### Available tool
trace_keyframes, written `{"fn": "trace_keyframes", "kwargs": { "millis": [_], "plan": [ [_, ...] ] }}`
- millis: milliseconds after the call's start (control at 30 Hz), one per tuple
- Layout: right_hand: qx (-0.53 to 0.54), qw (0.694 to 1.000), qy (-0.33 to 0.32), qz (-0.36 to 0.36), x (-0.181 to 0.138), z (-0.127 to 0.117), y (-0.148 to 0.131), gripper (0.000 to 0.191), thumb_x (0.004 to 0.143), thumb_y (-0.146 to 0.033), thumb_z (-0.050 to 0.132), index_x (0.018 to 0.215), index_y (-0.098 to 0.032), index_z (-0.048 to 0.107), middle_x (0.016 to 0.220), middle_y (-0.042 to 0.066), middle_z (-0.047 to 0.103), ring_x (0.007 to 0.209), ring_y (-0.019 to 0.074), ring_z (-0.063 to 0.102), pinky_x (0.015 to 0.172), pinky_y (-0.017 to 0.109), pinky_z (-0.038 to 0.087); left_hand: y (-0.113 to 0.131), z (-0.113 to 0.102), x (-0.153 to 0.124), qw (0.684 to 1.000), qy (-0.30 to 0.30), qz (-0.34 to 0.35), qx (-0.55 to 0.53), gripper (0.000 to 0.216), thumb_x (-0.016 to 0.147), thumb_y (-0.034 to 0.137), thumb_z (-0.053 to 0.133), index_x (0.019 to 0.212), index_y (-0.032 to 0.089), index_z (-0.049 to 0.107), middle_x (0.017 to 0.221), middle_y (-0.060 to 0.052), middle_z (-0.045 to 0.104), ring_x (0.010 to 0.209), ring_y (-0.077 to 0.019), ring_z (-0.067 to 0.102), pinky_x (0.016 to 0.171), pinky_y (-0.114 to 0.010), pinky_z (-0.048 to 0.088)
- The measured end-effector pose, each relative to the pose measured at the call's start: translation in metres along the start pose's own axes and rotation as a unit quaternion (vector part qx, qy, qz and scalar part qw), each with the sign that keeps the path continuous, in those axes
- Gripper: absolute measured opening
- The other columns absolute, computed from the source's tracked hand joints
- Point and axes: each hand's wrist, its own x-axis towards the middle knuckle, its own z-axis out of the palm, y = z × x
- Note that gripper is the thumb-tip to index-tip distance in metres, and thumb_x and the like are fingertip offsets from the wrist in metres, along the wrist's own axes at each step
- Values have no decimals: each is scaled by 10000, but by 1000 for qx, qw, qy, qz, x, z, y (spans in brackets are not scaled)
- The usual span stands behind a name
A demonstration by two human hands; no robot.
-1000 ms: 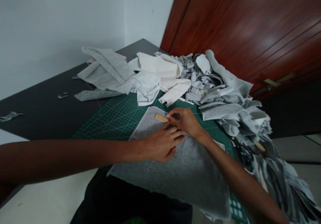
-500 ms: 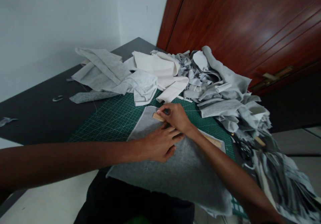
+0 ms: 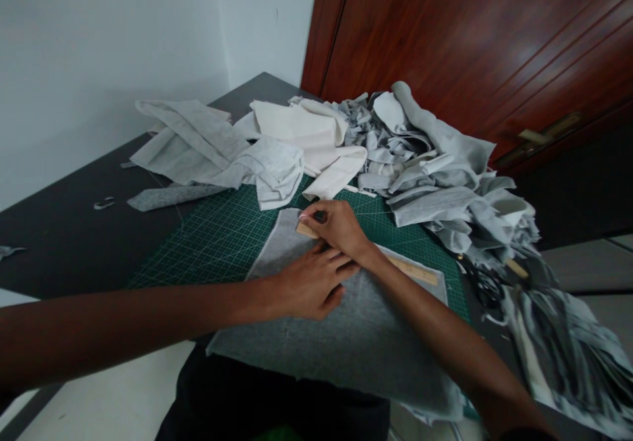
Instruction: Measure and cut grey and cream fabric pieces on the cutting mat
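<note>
The right hand (image 3: 336, 229) has slid along the wooden ruler (image 3: 414, 269) toward its far end since a second ago: then it sat nearer the middle, and none of the stick showed behind the wrist. Now a long stretch of ruler lies bare between the wrist and the right edge of the grey cloth (image 3: 346, 335). The fingers are curled and pinched around something small and dark at the ruler's far tip; what it is cannot be told. The left hand (image 3: 309, 283) stays pressed flat, fingers spread, on the cloth and the ruler just behind the right hand, much as before.

The grey cloth lies spread over the near part of the green cutting mat (image 3: 222, 236), its near edge hanging past the tabletop (image 3: 64, 230) edge. The ruler runs along the cloth's far edge.

Beyond the mat, toward the far edge of the tabletop, lie a heap of white and pale grey fabric (image 3: 277, 144) and a pile of grey strips (image 3: 435, 177). Dark scissors (image 3: 482, 286) lie at the mat's right side.
</note>
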Motion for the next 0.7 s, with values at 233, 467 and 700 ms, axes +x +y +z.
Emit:
{"fn": "trace_keyframes", "kwargs": {
  "millis": [233,467,700],
  "plan": [
    [174,980,94,38,-2,-24,16,295,910,-498,772,915,-205,804,894,36,797,680,152,627,615,278,479,-18,2,0,999,-6,32,-15,425,1024,283,602,1421,134,636,1540,-134,620,1518,-288,488,1319,-477,333],
    [274,951,93,112,-7,-25,38,544,745,-733,829,881,-213,749,550,-70,494,471,100,366,438,256,231,-24,-5,3,1000,6,-7,6,394,1019,137,555,1410,153,603,1470,-109,627,1430,-249,542,1228,-401,432],
    [304,946,63,94,-4,-30,47,467,790,-658,829,920,-215,761,560,-86,513,476,85,378,459,258,257,-46,-19,8,993,-39,-63,92,332,1034,119,595,1351,201,648,1293,-71,681,1232,-235,611,1090,-407,477]
  ]
}}
